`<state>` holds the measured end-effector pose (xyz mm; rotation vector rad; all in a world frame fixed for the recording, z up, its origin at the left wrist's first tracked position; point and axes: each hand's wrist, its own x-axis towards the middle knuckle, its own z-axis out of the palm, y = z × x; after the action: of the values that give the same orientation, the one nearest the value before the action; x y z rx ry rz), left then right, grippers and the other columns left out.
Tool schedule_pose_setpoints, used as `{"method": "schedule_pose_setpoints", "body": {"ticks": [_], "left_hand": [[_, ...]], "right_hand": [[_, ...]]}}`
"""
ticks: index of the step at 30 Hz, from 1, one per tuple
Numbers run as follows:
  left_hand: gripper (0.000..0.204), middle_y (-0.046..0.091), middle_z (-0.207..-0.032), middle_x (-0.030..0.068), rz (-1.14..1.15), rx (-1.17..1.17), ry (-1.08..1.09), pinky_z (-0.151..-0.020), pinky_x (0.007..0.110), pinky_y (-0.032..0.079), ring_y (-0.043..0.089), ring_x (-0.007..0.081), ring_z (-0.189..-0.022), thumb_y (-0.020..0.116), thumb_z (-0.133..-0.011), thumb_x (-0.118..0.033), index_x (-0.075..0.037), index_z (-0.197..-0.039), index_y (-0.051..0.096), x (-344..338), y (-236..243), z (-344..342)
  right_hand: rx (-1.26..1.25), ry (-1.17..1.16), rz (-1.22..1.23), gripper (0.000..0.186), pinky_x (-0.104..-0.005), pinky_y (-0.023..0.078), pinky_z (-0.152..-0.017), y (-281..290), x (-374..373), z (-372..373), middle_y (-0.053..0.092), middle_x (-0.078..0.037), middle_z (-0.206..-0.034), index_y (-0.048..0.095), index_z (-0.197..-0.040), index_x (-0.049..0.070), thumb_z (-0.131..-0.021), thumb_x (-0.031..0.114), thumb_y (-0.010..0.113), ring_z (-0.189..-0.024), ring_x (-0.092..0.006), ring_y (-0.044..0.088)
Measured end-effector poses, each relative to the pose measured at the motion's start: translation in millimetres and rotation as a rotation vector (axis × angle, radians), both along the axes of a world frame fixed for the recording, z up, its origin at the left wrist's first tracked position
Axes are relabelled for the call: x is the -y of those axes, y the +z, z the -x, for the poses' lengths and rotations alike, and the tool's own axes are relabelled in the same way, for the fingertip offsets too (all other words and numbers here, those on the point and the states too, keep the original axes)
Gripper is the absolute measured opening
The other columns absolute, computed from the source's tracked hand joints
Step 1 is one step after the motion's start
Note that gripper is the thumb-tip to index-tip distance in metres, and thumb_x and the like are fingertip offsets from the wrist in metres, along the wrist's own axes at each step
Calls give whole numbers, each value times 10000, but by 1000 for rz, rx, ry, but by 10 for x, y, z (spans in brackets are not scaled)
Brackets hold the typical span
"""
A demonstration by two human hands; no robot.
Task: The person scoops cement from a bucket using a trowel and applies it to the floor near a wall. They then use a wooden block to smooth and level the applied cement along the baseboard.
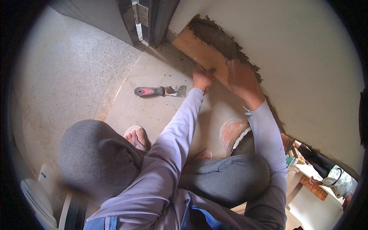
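A tan skirting tile (203, 51) lies along the foot of the wall, with rough grey mortar (216, 34) spread above it. My left hand (202, 79) is closed at the tile's lower edge, and a small dark piece shows by its fingers; what it is cannot be made out. Against the tile's right part rests my right hand (245, 83), fingers stretched out and slightly blurred. On the floor to the left lies a putty knife (161, 91) with a black and red handle and a mortar-smeared blade.
Beneath my right forearm is a round, orange-stained basin (231, 132), partly hidden. A dark door (103, 19) with a hinge stands at the far left of the tile. At the lower right, another person in a floral garment (337, 180) is beside a wooden piece (313, 188).
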<state>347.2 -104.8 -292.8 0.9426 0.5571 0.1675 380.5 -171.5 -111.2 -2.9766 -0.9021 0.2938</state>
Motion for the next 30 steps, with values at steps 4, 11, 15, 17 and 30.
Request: {"method": "schedule_pose_setpoints", "body": {"ticks": [4,11,15,17,30], "left_hand": [[343,669,-1023,167,-164,-92,-133,-766,353,505,657,275,-909,646,-817,-81,30,-1128,554,39,-56,-8],[322,669,-979,140,66,-131,-68,-709,337,514,655,234,-844,671,-804,-111,19,-1075,556,90,-8,-27],[333,642,-1017,136,151,-31,-51,-671,382,546,642,270,-861,679,-794,-67,30,-1080,538,-51,106,10],[332,641,-1013,136,160,-55,-58,-686,390,548,641,272,-862,680,-792,-65,31,-1077,539,-72,137,15],[360,593,-1127,99,174,-15,-111,-767,398,524,595,254,-986,612,-859,-60,-72,-1196,485,-105,269,43]], "right_hand": [[-66,-68,63,234,-544,460,-684,134,-65,45,607,-291,-826,533,-930,-30,-889,192,471,-781,-466,593],[-56,-239,157,212,-543,458,-716,228,602,243,612,-271,-833,542,-939,-18,-869,174,485,-820,-461,594],[-67,-188,273,203,-516,464,-731,358,1016,366,609,-248,-901,554,-958,-2,-848,157,492,-865,-438,589],[-42,-138,235,213,-497,469,-748,374,1326,461,601,-242,-950,564,-980,4,-838,146,492,-888,-422,586],[-93,-234,111,259,-491,467,-785,140,1514,419,586,-280,-990,531,-1088,-2,-881,146,479,-943,-420,576]]}}
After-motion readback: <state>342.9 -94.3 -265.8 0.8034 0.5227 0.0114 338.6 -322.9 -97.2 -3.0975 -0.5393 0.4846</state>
